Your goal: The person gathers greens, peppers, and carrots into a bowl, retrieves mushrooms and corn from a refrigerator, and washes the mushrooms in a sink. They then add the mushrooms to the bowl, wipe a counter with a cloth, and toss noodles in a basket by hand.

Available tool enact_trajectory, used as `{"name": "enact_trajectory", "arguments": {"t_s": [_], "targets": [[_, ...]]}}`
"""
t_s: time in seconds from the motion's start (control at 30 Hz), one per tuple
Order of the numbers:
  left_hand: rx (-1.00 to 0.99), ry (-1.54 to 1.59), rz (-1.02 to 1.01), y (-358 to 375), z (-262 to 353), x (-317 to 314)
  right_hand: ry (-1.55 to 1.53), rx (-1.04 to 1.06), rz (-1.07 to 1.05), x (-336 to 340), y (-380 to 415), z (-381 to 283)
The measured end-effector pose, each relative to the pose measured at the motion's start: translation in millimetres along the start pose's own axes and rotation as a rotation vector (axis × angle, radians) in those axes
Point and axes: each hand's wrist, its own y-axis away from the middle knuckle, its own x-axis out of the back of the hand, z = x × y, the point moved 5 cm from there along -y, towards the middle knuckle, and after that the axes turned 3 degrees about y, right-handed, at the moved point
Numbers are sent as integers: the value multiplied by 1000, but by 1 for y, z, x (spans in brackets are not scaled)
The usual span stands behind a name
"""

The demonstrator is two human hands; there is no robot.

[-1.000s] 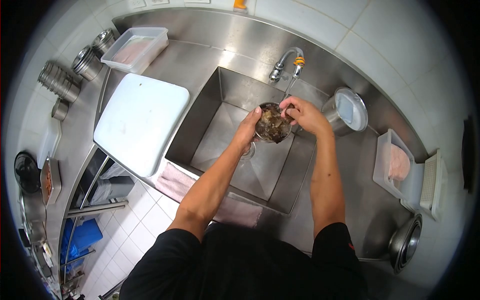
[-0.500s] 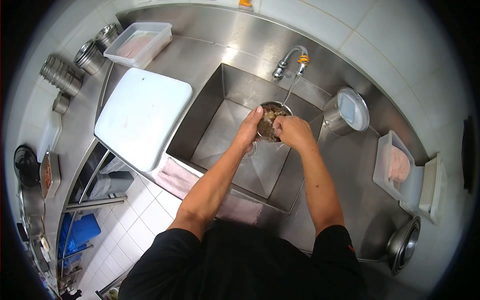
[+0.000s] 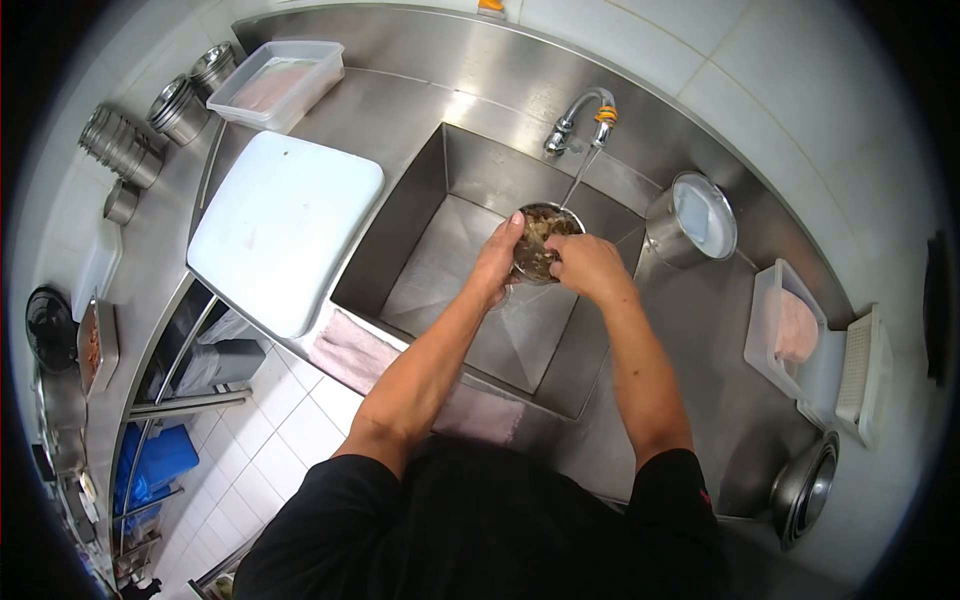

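Observation:
My left hand is closed around the left side of a small round metal bowl, thumb over its rim. The bowl is held above the sink and contains wet brownish pieces in water; their kind is not clear. Curled fingers of my right hand reach into the bowl from the right, among the pieces, and what they grip is hidden. From the faucet, with orange bands at its spout, a thin stream of water runs down to the bowl's upper rim.
Left of the sink lies a white cutting board, with a plastic tub behind it. A metal pot stands right of the faucet. Further right are a tub with pink contents and stacked metal bowls. Pink cloths lie along the front edge.
The fingers of my right hand have shifted slightly within the bowl, and the pieces lie differently. My left hand keeps its hold; the water still runs.

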Motion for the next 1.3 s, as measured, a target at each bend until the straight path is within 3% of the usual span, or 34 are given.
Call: {"name": "enact_trajectory", "arguments": {"t_s": [0.2,0.37,0.57,0.77,0.87,1.17,1.3], "targets": [[13,-1,20,-11,-8,0,-252,-65,22,6,-11,23],[9,33,37,-23,-13,-7,-286,-55,247,5,-22,44],[-2,26,32,-39,-16,-14,-160,-99,134,-4,-29,42],[-8,63,12,-45,-12,-26,-275,201,601,-1,-36,47],[9,79,24,-45,-9,-29,-373,167,716,-6,-35,47],[42,92,21,-63,-19,-26,-217,185,736,-2,-37,52],[43,67,0,-66,-14,-24,-362,97,687,-2,-28,80]]}}
